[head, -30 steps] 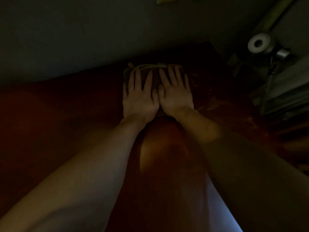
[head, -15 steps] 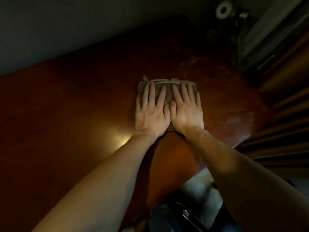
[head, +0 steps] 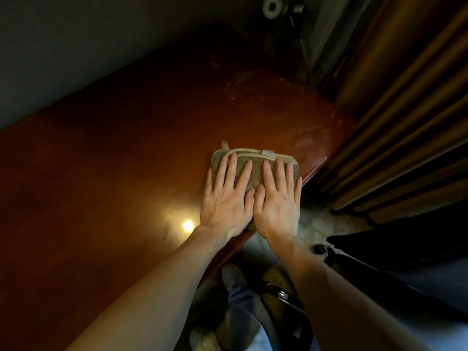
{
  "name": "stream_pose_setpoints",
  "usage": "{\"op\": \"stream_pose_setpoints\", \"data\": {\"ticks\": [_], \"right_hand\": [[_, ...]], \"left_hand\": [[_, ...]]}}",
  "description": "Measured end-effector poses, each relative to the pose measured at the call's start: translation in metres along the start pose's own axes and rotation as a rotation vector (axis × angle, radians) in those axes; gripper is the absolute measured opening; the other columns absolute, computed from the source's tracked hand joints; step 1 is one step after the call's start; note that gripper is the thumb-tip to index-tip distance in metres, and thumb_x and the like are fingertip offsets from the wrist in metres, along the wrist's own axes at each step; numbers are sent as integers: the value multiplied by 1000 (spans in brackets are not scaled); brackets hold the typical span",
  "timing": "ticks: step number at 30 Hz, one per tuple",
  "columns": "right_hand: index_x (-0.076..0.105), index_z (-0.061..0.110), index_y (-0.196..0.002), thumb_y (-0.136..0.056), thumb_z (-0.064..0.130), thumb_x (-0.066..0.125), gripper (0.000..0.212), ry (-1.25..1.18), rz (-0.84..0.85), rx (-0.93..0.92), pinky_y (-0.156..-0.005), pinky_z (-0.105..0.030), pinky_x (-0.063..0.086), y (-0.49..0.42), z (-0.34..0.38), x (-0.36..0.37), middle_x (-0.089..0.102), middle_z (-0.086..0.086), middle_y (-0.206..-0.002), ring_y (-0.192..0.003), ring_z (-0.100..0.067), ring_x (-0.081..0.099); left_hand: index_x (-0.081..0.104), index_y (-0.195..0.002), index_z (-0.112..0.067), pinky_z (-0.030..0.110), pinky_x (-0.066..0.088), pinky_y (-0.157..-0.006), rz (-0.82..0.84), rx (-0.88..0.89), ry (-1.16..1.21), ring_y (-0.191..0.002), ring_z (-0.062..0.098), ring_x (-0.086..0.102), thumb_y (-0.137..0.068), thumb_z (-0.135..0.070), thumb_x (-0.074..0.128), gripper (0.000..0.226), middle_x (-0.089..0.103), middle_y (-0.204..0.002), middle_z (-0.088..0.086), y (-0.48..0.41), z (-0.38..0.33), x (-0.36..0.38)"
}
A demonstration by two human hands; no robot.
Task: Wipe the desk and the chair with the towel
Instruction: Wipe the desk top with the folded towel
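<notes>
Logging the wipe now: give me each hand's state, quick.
Left hand: open, flat, pressing the towel on the desk.
Right hand: open, flat, pressing the same towel.

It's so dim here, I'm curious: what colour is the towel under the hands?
Brownish tan towel with a paler cream edge binding, best in the head view.

The left hand [head: 225, 206] and right hand [head: 276, 209] are lying flat across the towel [head: 255, 160], covering its near half, so only the far hem and a strip of weave are showing. The desk [head: 126, 160] is running off the left and bottom edges, its far corner lying in darkness. Up top, a pale round thing [head: 272, 5] is getting clipped by the frame (too dim to name). Below the desk edge, a shiny metal part [head: 282, 295] is blurring into shadow.
</notes>
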State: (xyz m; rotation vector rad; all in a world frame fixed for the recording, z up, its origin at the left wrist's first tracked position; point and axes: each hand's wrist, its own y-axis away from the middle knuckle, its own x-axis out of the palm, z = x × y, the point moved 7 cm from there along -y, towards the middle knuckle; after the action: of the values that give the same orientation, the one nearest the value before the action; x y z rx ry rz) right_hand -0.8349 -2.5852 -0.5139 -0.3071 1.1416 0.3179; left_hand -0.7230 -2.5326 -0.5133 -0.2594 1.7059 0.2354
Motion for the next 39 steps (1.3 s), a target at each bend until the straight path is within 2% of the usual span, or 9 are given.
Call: {"op": "stream_pose_setpoints", "data": {"ticks": [6, 10, 16, 19, 27, 39], "right_hand": [[6, 31, -164, -105, 42, 10, 60, -54, 26, 133, -129, -47, -8, 17, -18, 2, -3, 3, -172, -157, -14, -18], [14, 25, -165, -101, 40, 16, 65, -5, -2, 194, -129, -47, -5, 4, -24, -6, 4, -5, -172, -158, -20, -11], [17, 20, -164, -99, 33, 25, 67, -145, -81, 342, -129, -43, -5, -31, -43, -5, 5, -9, -173, -159, -25, -11], [16, 19, -164, -100, 32, 26, 66, -105, -114, 415, -128, -44, -6, -51, -52, -6, 5, -10, -173, -159, -26, -10], [27, 16, -161, -97, 35, 31, 68, -7, -212, 469, -129, -49, 5, -98, -69, -19, 19, -12, -170, -159, -31, 5], [26, 17, -163, -97, 38, 29, 70, 86, -207, 464, -129, -49, 4, -158, -104, -34, 16, -12, -171, -159, -30, 3]], "left_hand": [[-6, -163, -35, 56, 2, -127, 113, 95, 14, -157, 21, -21, -99, -58, -1, 68, -16, -172, 2, -4, -13, 2], [-10, -162, -37, 56, 1, -127, 154, 143, -5, -156, 21, -23, -97, -58, -5, 68, -18, -171, 1, -22, -23, 2], [0, -163, -38, 54, 4, -128, 125, 244, 19, -159, 20, -12, -101, -56, 4, 65, -5, -173, 1, -71, -42, 4], [2, -163, -39, 54, 3, -128, 138, 312, 10, -159, 21, -9, -100, -57, 3, 65, -2, -173, 1, -100, -50, 4], [6, -164, -35, 55, 2, -128, 141, 447, -14, -160, 24, -4, -102, -54, 7, 65, 1, -173, 4, -162, -70, 1], [12, -164, -34, 56, 5, -127, 97, 491, 2, -159, 24, 0, -103, -53, 17, 63, 6, -173, 5, -230, -103, 7]]}}
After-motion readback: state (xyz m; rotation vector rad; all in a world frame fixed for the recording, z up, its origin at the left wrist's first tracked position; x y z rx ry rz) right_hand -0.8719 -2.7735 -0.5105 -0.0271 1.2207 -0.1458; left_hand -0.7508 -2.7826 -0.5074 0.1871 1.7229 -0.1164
